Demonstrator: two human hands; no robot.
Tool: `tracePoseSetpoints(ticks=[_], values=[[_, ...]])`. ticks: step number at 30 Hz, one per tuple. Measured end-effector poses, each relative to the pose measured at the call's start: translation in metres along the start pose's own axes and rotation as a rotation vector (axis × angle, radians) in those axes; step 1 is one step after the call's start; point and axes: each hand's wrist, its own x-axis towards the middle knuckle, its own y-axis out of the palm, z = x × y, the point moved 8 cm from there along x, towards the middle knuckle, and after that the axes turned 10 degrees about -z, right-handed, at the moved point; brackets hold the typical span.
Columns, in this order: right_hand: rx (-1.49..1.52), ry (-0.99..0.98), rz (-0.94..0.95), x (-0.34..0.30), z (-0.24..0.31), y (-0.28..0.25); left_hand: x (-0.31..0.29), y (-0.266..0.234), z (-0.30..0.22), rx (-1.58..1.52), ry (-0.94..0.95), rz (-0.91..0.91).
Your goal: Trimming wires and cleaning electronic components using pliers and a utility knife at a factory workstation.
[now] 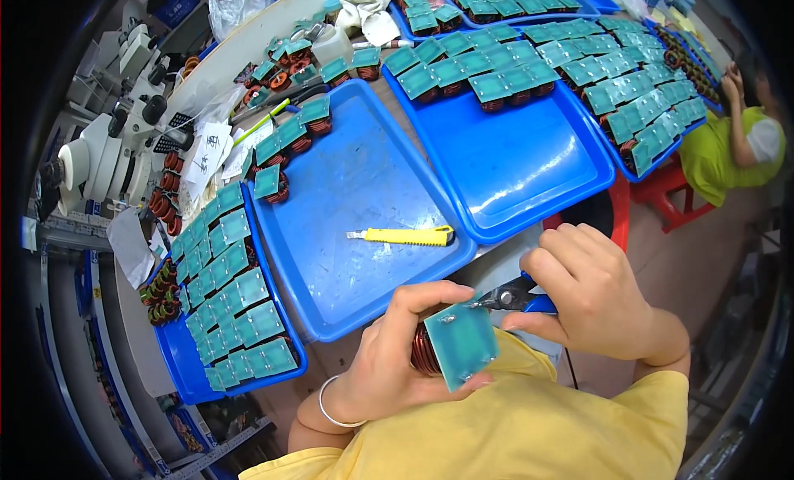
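My left hand [374, 366] grips a copper-wound coil [424, 351] with a square green circuit board [465, 344] on it. The board's face is tilted up, with shiny solder points near its edges. In my right hand [591, 291] is a pair of blue-handled cutters [511, 296]. Their jaws are at the board's upper edge, close to my left fingertip; whether they touch a wire there I cannot tell. Beyond my hands, a yellow utility knife [405, 235] lies in a blue tray [356, 170], with several coil boards along that tray's far left side.
A left tray [179, 368] and a far right tray [616, 153] carry rows of coil boards. Between them, another blue tray [521, 178] has boards at its far end. Microscopes [78, 162] stand at left. A person in yellow-green [728, 162] sits at right, near a red stool [666, 200].
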Motion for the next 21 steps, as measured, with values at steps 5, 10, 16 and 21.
tracePoseSetpoints(ticks=[5, 10, 16, 21], values=[[0.017, 0.005, 0.006, -0.001, 0.001, 0.0, 0.0, 0.0, -0.003, 0.053, 0.011, 0.014], [-0.036, -0.013, 0.06, 0.001, 0.004, -0.003, -0.001, 0.0, -0.006, 0.053, 0.023, 0.008], [-0.014, -0.06, 0.013, -0.001, 0.003, 0.003, 0.006, 0.0, -0.017, 0.152, 0.138, 0.022], [0.046, -0.027, -0.003, -0.01, -0.005, 0.019, 0.007, 0.004, -0.011, 0.23, 0.088, 0.06]])
